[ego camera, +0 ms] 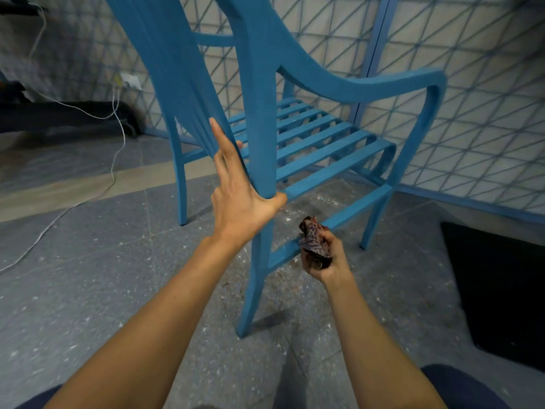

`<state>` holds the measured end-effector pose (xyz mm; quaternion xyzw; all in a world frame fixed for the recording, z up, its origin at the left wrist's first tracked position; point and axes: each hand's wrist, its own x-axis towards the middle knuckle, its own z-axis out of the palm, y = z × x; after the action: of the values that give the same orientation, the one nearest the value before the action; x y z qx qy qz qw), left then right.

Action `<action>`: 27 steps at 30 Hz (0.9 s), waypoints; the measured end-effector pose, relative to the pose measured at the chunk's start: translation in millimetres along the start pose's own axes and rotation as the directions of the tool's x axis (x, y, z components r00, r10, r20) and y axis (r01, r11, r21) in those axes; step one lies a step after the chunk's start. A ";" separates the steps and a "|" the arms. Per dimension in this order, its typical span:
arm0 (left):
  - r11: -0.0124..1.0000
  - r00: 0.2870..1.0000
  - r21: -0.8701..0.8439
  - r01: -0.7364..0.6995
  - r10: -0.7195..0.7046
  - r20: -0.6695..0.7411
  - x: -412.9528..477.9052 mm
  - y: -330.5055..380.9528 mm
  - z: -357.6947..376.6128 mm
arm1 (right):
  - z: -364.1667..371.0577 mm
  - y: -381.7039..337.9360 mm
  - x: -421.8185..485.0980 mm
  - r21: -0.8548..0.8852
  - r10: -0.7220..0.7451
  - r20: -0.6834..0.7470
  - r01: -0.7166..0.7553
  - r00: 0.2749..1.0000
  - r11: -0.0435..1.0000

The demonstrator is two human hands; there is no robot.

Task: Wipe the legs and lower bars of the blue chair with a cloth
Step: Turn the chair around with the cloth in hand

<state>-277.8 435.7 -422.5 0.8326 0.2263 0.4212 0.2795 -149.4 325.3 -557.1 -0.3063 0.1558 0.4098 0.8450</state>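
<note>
The blue chair (295, 93) stands on the grey floor, its back toward me and its slatted seat beyond. My left hand (239, 196) rests against the rear post at seat height, fingers straight and thumb hooked round the post. Lower down, my right hand (323, 255) grips a crumpled dark patterned cloth (312, 240) held against the side lower bar (348, 219), close to where it meets the rear leg (253, 293).
A white cable (97, 184) trails across the floor at the left from a wall socket. A dark mat or opening (501, 290) lies at the right. The tiled wall (486, 98) stands close behind the chair. My knees show at the bottom edge.
</note>
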 end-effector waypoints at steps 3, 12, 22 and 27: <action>0.995 0.998 -0.096 -0.026 0.032 0.056 6.8 -13.1 -8.7 | -2.2 8.2 -7.3 -0.014 -0.011 -0.001 0.011 1.000 1.000; 0.940 0.930 -0.296 0.171 -0.055 0.364 28.1 -49.8 -39.3 | -4.2 47.3 -33.1 0.119 0.026 -0.004 -0.025 1.000 0.993; 0.969 0.829 -0.144 0.201 -0.091 0.551 74.8 -78.2 -56.3 | -4.5 59.6 -48.5 0.377 -0.072 -0.078 0.097 0.994 0.921; 0.952 0.818 -0.091 0.293 -0.201 0.539 106.1 -97.0 -45.8 | -6.9 40.8 -43.1 0.430 -0.113 -0.078 0.136 0.991 0.893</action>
<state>-271.8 585.1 -402.7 0.8520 0.2113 0.1566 0.4527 -208.2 314.5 -556.1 -0.1301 0.2449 0.3020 0.9121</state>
